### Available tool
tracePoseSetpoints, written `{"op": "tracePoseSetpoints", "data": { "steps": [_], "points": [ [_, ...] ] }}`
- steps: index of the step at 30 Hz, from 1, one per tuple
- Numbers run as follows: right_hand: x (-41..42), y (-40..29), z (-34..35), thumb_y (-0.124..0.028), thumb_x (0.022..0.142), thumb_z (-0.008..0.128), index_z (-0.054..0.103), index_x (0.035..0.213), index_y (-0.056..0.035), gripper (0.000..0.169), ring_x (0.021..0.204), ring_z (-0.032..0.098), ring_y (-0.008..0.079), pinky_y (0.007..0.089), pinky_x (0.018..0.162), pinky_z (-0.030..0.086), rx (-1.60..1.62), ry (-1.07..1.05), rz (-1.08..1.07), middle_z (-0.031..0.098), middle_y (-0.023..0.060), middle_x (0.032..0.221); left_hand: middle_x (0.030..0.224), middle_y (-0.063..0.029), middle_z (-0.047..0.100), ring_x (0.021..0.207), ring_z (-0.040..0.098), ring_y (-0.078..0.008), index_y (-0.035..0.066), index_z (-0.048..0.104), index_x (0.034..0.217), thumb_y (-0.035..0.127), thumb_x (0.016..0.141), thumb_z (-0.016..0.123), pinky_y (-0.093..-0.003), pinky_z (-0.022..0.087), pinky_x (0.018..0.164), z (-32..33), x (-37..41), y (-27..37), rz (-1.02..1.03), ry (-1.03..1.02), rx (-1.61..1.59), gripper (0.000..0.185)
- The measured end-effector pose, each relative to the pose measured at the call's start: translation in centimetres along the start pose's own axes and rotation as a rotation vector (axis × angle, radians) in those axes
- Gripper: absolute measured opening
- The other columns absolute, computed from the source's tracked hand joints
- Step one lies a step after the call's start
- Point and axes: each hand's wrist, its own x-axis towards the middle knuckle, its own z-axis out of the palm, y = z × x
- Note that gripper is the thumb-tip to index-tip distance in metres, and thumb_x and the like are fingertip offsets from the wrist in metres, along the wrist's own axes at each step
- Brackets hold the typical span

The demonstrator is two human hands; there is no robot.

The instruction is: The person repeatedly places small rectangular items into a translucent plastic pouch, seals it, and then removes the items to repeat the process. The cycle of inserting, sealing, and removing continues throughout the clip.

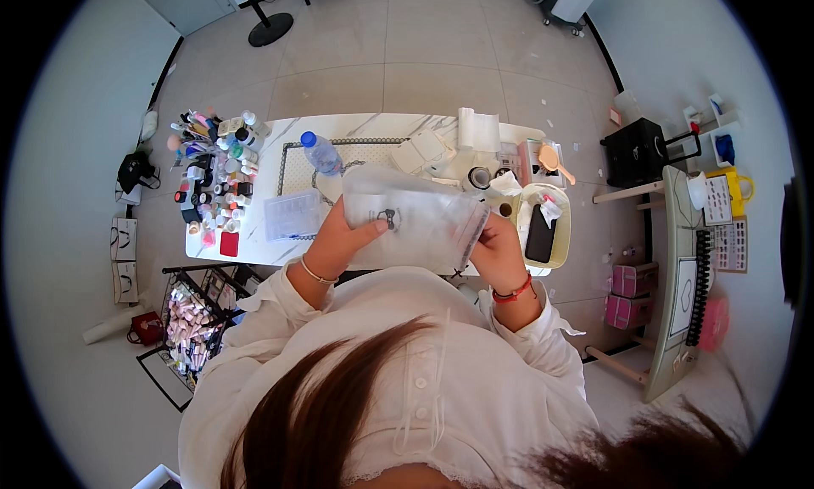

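Note:
A translucent frosted plastic bag with a small bow print is held between my hands, above the near edge of a white marbled table. My left hand grips its left side, the thumb lying on top by the print. At the bag's right end, my right hand pinches the edge; its fingertips are partly hidden. A clear plastic compartment case lies left of the bag. Beyond it, a water bottle with a blue cap stands on the dotted mat.
Nail polish bottles and brushes crowd the table's left end. At the right, a yellow basket holds a black phone. A paper roll lies at the far edge. A black wire cart stands at the lower left.

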Motion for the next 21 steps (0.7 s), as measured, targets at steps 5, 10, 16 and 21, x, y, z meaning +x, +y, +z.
{"op": "tracePoseSetpoints", "data": {
  "steps": [5, 10, 16, 21],
  "points": [
    [0.0, 0.0, 0.6, -0.005, 0.087, 0.067, 0.066, 0.108, 0.0015, 0.021, 0.080, 0.059, 0.0086, 0.0258, 0.072, 0.050, -0.105, 0.041, -0.084, 0.068, 0.0021, 0.090, 0.118, -0.0038, 0.061, 0.108, 0.058, -0.0155, 0.004, 0.047, 0.135, 0.009, 0.083, 0.072, -0.0332, 0.046, 0.096, 0.0, 0.1, -0.1, 0.007, -0.034, 0.025, 0.058],
    [0.2, -0.2, 0.9, -0.007, 0.086, 0.068, 0.064, 0.096, 0.0008, 0.013, 0.071, 0.058, 0.0138, 0.0291, 0.067, 0.049, -0.256, -0.008, -0.083, 0.063, 0.0062, 0.078, 0.116, -0.0030, 0.060, 0.107, 0.056, -0.0143, 0.003, 0.048, 0.133, 0.011, 0.083, 0.073, -0.0324, 0.046, 0.095, 0.3, 0.0, -0.2, 0.004, -0.026, 0.005, 0.056],
    [0.3, 0.1, 2.2, -0.010, 0.079, 0.071, 0.059, 0.082, -0.0036, 0.014, 0.065, 0.055, 0.0199, 0.0323, 0.059, 0.046, -0.593, 0.064, -0.105, 0.056, 0.0062, 0.070, 0.112, -0.0023, 0.060, 0.103, 0.056, -0.0131, 0.003, 0.050, 0.129, 0.013, 0.084, 0.073, -0.0315, 0.047, 0.091, 1.1, -0.1, -0.2, 0.040, -0.034, 0.072, 0.052],
    [0.7, -1.1, 2.1, -0.016, 0.076, 0.066, 0.063, 0.081, -0.0043, 0.013, 0.067, 0.062, 0.0326, 0.0386, 0.057, 0.049, -0.885, -0.035, -0.213, 0.062, 0.0151, 0.074, 0.110, -0.0017, 0.061, 0.100, 0.057, -0.0122, 0.003, 0.052, 0.126, 0.012, 0.085, 0.073, -0.0305, 0.047, 0.090, 0.9, -0.1, -0.4, 0.074, -0.004, 0.100, 0.047]
  ]
}}
